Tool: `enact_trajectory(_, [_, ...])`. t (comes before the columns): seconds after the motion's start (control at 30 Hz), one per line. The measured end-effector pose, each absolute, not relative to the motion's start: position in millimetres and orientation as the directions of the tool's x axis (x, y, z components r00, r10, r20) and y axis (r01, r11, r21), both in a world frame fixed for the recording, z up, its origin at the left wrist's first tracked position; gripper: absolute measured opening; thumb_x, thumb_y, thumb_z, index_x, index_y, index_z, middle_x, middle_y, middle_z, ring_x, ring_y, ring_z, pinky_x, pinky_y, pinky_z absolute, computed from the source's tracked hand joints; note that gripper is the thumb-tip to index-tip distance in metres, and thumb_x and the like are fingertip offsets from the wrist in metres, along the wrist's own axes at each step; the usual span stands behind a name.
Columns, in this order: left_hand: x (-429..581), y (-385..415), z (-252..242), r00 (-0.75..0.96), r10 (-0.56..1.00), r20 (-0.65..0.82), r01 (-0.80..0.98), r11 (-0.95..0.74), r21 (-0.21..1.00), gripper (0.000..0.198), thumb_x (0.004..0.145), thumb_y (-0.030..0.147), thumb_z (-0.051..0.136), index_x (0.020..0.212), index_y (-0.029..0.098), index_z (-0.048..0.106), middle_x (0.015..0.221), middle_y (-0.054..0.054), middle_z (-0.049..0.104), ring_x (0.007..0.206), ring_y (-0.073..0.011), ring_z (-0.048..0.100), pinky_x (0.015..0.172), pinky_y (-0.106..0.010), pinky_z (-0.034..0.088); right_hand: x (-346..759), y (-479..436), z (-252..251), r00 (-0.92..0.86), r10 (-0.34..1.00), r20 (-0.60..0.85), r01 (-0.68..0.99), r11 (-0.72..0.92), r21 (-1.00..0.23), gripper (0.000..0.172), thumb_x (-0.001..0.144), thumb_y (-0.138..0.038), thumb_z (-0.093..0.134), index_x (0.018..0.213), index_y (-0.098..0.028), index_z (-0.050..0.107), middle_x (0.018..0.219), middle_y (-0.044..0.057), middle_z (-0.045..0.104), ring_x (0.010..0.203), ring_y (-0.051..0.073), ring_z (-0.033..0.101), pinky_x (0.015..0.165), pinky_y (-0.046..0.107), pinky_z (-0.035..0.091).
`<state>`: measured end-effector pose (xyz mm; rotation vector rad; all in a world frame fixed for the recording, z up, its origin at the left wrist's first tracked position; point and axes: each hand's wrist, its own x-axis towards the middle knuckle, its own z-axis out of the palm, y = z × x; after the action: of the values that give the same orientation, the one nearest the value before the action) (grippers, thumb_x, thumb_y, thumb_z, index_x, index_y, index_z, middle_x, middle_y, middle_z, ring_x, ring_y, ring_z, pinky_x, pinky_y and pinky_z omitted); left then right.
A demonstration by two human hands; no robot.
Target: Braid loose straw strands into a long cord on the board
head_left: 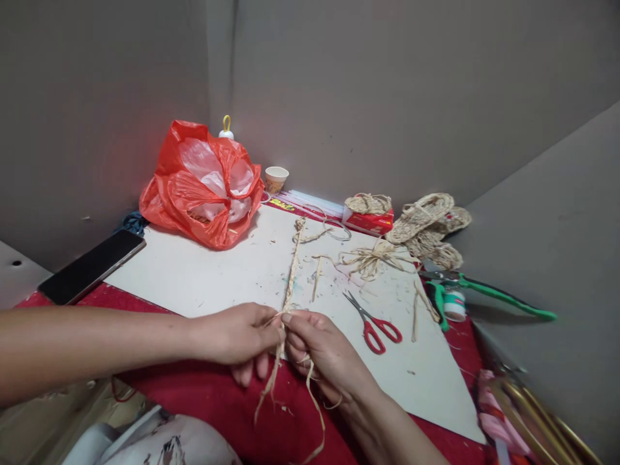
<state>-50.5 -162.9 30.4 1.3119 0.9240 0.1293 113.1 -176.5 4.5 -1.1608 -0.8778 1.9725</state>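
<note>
Pinching the straw braid (291, 278) at its near end, your left hand (245, 336) and right hand (317, 342) have closed fingertips; it points away from you.

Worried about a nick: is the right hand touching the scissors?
Apart. The head view shows a strip of the white board between the right hand and the scissors.

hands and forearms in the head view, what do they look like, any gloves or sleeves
The left hand and right hand wear no gloves. No sleeve shows on the left forearm or right forearm. I see no rings, though some fingers are partly hidden.
</note>
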Motion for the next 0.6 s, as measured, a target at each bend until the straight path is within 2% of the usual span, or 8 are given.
enact_trajectory(0.07, [-60.5,-151.8,35.9,0.564,0.693,-0.448,0.429,0.218,0.877,0.036,0.085,0.045,0.039,0.096,0.014,0.053,0.059,0.0,0.056,0.042,-0.0093,0.049,0.044,-0.021,0.039,115.0,-175.0,6.4,-0.4,0.8,-0.447,-0.23,-0.56,-0.796,0.024,0.076,-0.034,0.061,0.065,-0.015,0.053,0.038,-0.011,0.03,0.031,0.002,0.019,0.03,0.016,0.011])
enact_trajectory(0.17, [-63.4,-137.8,34.3,0.38,0.902,-0.206,0.36,0.06,0.931,0.034,0.078,0.036,0.051,0.104,0.014,0.055,0.074,-0.001,0.059,0.058,-0.0094,0.05,0.056,-0.02,0.039,115.8,-173.4,9.0,-0.421,0.78,-0.463,-0.235,-0.587,-0.775,0.022,0.075,-0.034,0.063,0.072,-0.013,0.058,0.04,-0.011,0.027,0.032,0.002,0.018,0.03,0.016,0.01])
enact_trajectory(0.23, [-56.4,-134.0,29.2,0.414,0.875,-0.252,0.292,0.134,0.947,0.032,0.075,0.032,0.053,0.101,0.014,0.056,0.073,0.0,0.058,0.06,-0.0095,0.049,0.058,-0.021,0.039,115.9,-172.7,8.5,-0.431,0.774,-0.464,-0.235,-0.592,-0.771,0.024,0.075,-0.036,0.063,0.074,-0.013,0.059,0.04,-0.011,0.027,0.032,0.002,0.018,0.03,0.016,0.01])
enact_trajectory(0.37, [-40.0,-136.0,21.9,0.639,0.642,-0.424,0.194,0.399,0.896,0.018,0.074,0.031,0.046,0.067,0.015,0.051,0.05,0.005,0.044,0.044,-0.0073,0.038,0.047,-0.02,0.031,118.1,-171.2,4.3,-0.448,0.764,-0.465,-0.217,-0.597,-0.772,0.026,0.077,-0.039,0.061,0.075,-0.013,0.059,0.041,-0.011,0.029,0.031,0.002,0.018,0.03,0.016,0.01])
enact_trajectory(0.47, [-38.9,-136.9,20.1,0.647,0.638,-0.418,0.27,0.321,0.908,0.024,0.078,0.031,0.043,0.061,0.016,0.048,0.045,0.007,0.037,0.04,-0.0059,0.026,0.044,-0.02,0.025,121.3,-169.4,4.8,-0.461,0.75,-0.474,-0.197,-0.607,-0.77,0.025,0.077,-0.038,0.062,0.074,-0.013,0.06,0.04,-0.011,0.028,0.031,0.002,0.019,0.03,0.017,0.01])
enact_trajectory(0.6, [-44.7,-132.6,20.0,0.684,0.669,-0.291,0.311,0.093,0.946,0.026,0.082,0.024,0.038,0.066,0.015,0.055,0.061,0.002,0.054,0.055,-0.0085,0.043,0.062,-0.021,0.037,126.3,-165.8,9.4,-0.482,0.718,-0.503,-0.128,-0.625,-0.77,0.028,0.076,-0.039,0.063,0.07,-0.012,0.06,0.039,-0.011,0.026,0.032,0.002,0.02,0.032,0.015,0.011])
